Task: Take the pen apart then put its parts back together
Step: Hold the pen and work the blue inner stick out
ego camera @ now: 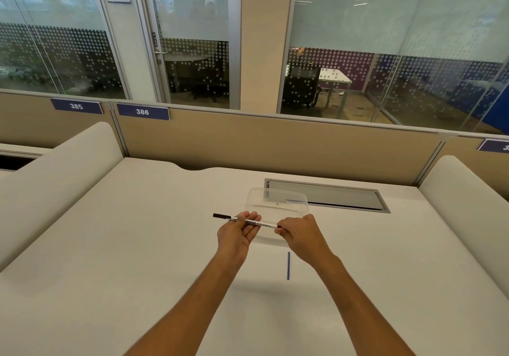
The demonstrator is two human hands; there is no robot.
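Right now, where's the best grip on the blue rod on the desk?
Likely mid-length, pinched across its width from straight above. The blue rod lies flat on the desk, thin and running toward and away from the person, clear of both hands and the tray, so its long sides look open.

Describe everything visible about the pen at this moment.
The pen is a slim white whiteboard marker with black print along its barrel and a black cap at its left end. It is held level above the desk, over a clear plastic tray. The left hand holds its middle; the right hand pinches its right end.
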